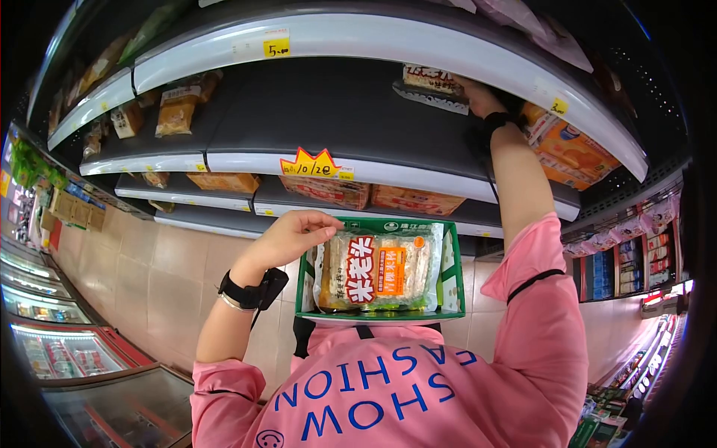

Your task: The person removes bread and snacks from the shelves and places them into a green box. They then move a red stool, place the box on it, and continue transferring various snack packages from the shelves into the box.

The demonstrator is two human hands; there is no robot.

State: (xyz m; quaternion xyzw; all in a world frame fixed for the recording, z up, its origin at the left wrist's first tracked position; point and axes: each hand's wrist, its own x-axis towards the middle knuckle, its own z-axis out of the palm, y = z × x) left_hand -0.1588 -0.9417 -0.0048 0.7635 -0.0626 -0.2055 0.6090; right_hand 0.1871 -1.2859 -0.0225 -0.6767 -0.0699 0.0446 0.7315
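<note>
A green box (456,287) rests against the front of my body, with a clear snack packet (381,272) bearing red and orange labels lying in it. My left hand (302,231) is at the box's upper left corner, its fingers bent over the rim and the packet's edge; whether it grips anything is unclear. My right hand (478,98) reaches deep onto the upper shelf, beside a similar packet (429,81) with red and white lettering. The shelf edge above hides part of that hand, and its fingertips cannot be seen.
Orange packages (571,149) stand right of my right arm. Bread packets (178,110) sit on the shelf's left part. The white shelf edge (418,175) crosses in front of me, above lower shelves with red packages (325,192). Freezers (67,351) stand at the far left.
</note>
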